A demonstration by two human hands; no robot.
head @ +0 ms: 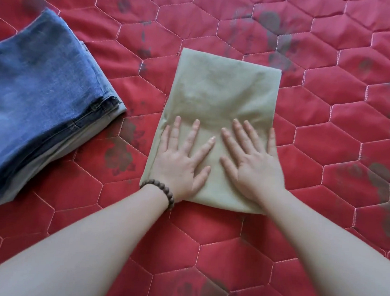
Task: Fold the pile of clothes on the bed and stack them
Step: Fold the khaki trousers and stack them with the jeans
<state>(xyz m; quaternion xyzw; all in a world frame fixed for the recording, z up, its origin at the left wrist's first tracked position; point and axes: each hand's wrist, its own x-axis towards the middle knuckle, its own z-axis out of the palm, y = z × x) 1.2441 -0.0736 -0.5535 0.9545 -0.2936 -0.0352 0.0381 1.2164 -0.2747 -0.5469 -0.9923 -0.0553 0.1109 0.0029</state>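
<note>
A: We start with the khaki garment (221,98), folded into a neat upright rectangle. Where do we see it lying?

B: We see it flat on the bed (330,139), near the middle of the view, its far edge pointing away from us and its near edge close to our wrists.

A: And our hands?

B: Both lie on its near half. Our left hand (181,163) is spread flat, fingers straight and fanned, palm down on the cloth close to its left edge. Our right hand (253,166) is the same, flat and open, fingers straight, its little finger reaching the right edge. Neither hand grips anything; they only press on the fabric. The thumbs point toward each other with bare cloth between them.

A: What do we wear on the left wrist?

B: A bracelet of brown beads (162,192), just at the garment's near left corner.

A: And farther out?

B: To our left, apart from the khaki piece, sits a stack of folded clothes (41,103). Blue denim is on top, and beneath it we make out grey layers at the edge. The stack rests on the bed too, turned at an angle.

A: The bed itself?

B: Covered in a red quilt stitched in hexagons, with dark flower prints scattered over it.
</note>
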